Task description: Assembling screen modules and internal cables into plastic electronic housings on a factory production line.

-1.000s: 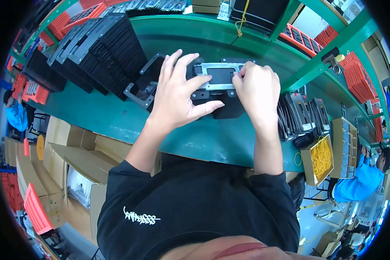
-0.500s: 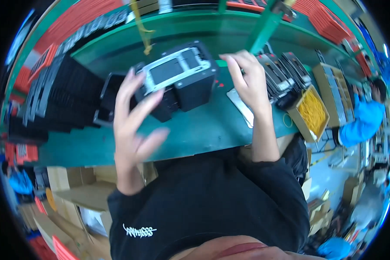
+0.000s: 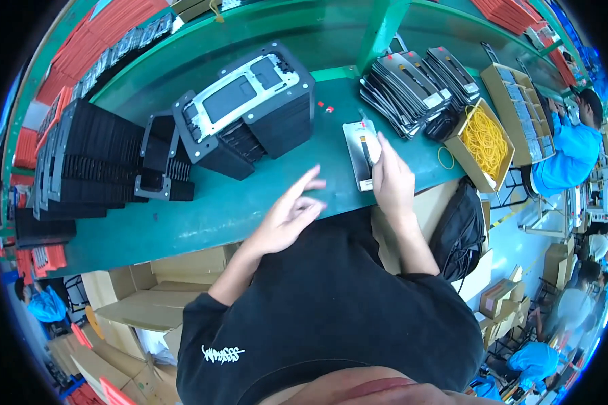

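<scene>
My right hand (image 3: 394, 181) has its fingers closed at the right edge of a phone screen panel (image 3: 356, 156), silvery grey with a thin flex cable on its back. Whether the panel is lifted off the green bench I cannot tell. My left hand (image 3: 287, 217) hovers near the bench's front edge, fingers apart, nothing in them. Beyond it stands a stack of black trays (image 3: 284, 125), and a silver phone mid-frame (image 3: 231, 100) lies in the top one. More phone screen panels (image 3: 412, 88) are piled at the back right.
Tall stacks of black trays (image 3: 88, 152) stand on the left of the green bench (image 3: 128, 233). At the right are a box of yellow rubber bands (image 3: 483, 145) and a divided carton (image 3: 520, 115). Cardboard boxes (image 3: 159, 297) sit below the front edge. A person in blue (image 3: 567, 162) works farther right.
My left hand has drawn back from the tray stack toward the front edge. My right hand has come down from above the bench onto the screen panel.
</scene>
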Demonstrator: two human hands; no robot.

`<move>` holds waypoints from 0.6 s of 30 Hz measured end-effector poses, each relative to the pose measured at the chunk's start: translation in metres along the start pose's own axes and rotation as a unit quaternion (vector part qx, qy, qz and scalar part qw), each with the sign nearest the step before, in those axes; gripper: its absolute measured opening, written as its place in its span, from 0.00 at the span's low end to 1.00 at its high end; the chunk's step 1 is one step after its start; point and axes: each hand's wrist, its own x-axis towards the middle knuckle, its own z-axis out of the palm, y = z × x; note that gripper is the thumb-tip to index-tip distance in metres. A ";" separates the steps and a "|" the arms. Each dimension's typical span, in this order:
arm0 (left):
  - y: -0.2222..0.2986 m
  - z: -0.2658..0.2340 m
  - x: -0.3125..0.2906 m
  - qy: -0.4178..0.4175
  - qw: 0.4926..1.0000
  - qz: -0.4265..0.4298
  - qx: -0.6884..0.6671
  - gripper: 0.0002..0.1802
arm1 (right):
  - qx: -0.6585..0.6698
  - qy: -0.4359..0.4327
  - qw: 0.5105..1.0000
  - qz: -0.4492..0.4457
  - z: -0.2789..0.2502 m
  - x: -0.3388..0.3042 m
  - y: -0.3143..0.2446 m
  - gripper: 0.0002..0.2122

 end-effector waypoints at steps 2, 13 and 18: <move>-0.003 0.010 0.016 0.032 0.999 0.010 -0.032 0.38 | 0.062 0.026 0.998 -0.019 -0.013 0.002 -0.030 0.22; -0.024 0.014 0.011 0.078 0.918 0.172 0.348 0.49 | 0.613 -0.047 0.777 0.132 -0.003 0.018 -0.071 0.07; -0.020 -0.002 -0.015 0.068 0.901 0.144 0.403 0.50 | 0.626 -0.249 0.738 0.041 0.006 0.042 -0.036 0.05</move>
